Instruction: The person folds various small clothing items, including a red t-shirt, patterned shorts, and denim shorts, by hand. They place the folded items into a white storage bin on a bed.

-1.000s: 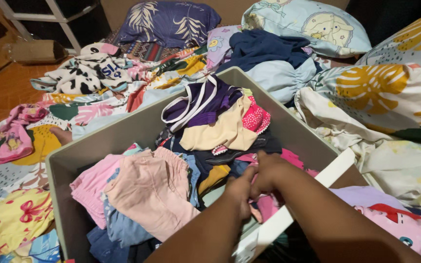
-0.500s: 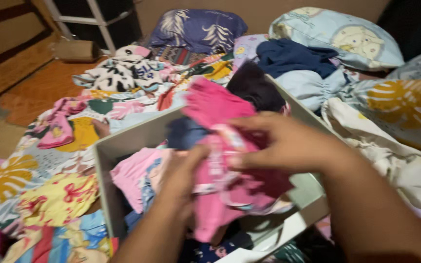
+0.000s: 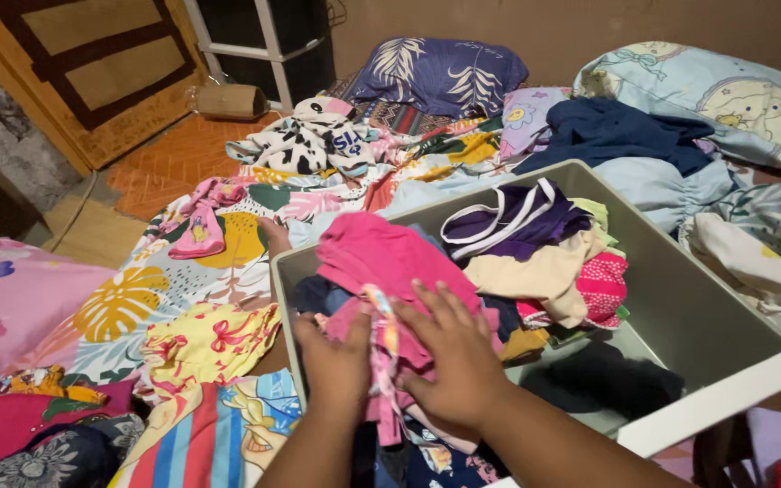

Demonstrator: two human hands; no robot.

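2 pillows (image 3: 440,72) behind clothes bin (image 3: 680,298)

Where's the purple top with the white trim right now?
In the head view, the purple top with white trim lies on the clothes pile at the far side of the grey bin, above a beige garment, beyond both hands.
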